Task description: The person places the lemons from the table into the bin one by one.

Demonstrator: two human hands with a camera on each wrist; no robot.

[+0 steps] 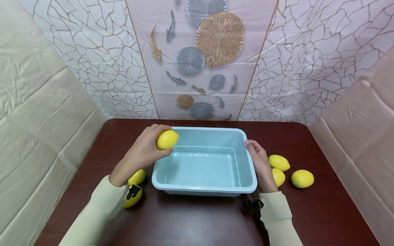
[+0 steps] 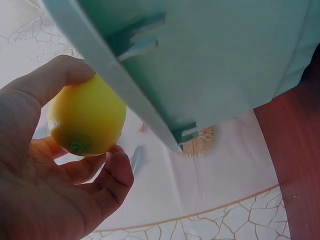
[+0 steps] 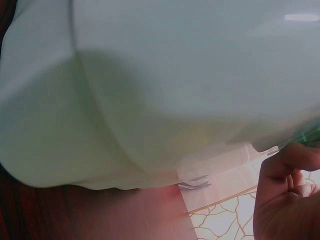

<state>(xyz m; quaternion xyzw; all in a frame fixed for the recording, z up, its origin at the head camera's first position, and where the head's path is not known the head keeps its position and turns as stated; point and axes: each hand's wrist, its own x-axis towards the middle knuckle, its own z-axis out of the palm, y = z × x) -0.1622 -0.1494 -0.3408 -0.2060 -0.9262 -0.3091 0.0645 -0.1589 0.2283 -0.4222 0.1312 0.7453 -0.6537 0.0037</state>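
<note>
A yellow lemon [image 1: 167,140] is in my left hand [image 1: 144,146], held between thumb and fingers above the left rim of a light blue plastic basin [image 1: 203,167]. Nothing lies on the basin's floor. The left wrist view shows the lemon [image 2: 87,117] with its green stem end, close beside the basin's outer wall [image 2: 215,60]. On the opposite side my right hand [image 1: 260,164] grips the basin's right rim. In the right wrist view the basin wall [image 3: 150,75] fills most of the picture, with the right hand [image 3: 282,200] curled at its rim.
Right of the basin lie three lemons: one behind [image 1: 279,162], one partly hidden by the right hand [image 1: 278,177], one farther right [image 1: 302,178]. Two more lemons [image 1: 137,177] lie under the left forearm. The dark brown table [image 1: 197,218] meets patterned cloth [image 1: 203,68] at its back.
</note>
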